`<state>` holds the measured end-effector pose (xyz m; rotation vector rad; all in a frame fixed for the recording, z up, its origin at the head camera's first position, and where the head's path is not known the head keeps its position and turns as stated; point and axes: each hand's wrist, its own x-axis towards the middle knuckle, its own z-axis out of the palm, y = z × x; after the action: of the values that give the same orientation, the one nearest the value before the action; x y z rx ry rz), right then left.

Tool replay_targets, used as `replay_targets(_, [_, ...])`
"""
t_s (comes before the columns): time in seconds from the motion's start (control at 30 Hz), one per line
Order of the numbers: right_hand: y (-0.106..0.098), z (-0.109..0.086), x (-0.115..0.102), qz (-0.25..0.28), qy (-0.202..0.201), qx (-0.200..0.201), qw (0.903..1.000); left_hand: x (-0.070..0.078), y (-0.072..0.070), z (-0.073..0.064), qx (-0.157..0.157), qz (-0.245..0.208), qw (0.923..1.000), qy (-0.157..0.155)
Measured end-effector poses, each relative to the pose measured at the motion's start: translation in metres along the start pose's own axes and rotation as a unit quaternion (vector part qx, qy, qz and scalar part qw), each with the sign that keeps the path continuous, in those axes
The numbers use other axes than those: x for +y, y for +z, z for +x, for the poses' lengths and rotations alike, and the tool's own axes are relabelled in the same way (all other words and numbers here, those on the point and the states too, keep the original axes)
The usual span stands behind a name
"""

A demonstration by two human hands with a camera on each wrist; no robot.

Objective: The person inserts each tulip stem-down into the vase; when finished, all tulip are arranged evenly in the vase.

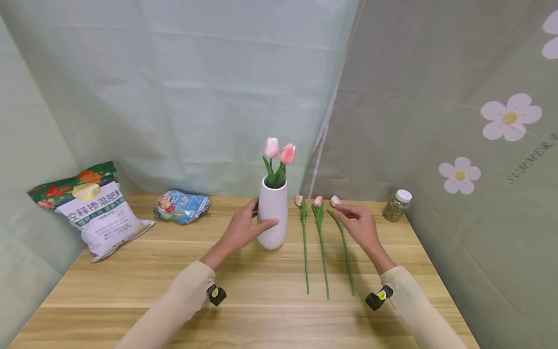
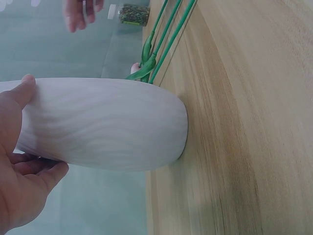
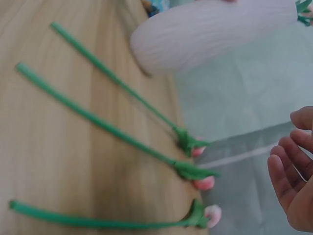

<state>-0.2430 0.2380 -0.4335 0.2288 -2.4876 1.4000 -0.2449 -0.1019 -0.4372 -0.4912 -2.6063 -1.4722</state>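
A white ribbed vase [image 1: 273,213] stands upright on the table, two pink tulips [image 1: 279,154] rising from its mouth. My left hand [image 1: 244,225] grips the vase from its left side, thumb across the front; the left wrist view shows the fingers behind the vase [image 2: 107,125]. Three loose tulips lie side by side right of the vase: a near one [image 1: 304,242], a middle one [image 1: 322,242] and a right one [image 1: 346,247]. Over the right tulip's head hovers my right hand [image 1: 358,225], fingers loosely bent and holding nothing; the right wrist view shows this hand [image 3: 298,171] apart from the stems.
At the table's back right corner stands a glass jar [image 1: 395,207] with a white lid and dried contents. A large fertilizer bag [image 1: 102,213] leans at the left, with a crumpled blue packet [image 1: 182,206] beside it. Fabric walls [image 1: 244,87] rise behind the wooden table [image 1: 261,300].
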Motion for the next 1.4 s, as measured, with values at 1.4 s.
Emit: replay_targets(1.4, [-0.003, -0.027, 0.094, -0.102, 0.089, -0.037, 0.9902, 0.002, 0.000, 0.000, -0.005, 0.002, 1.0000, -0.007])
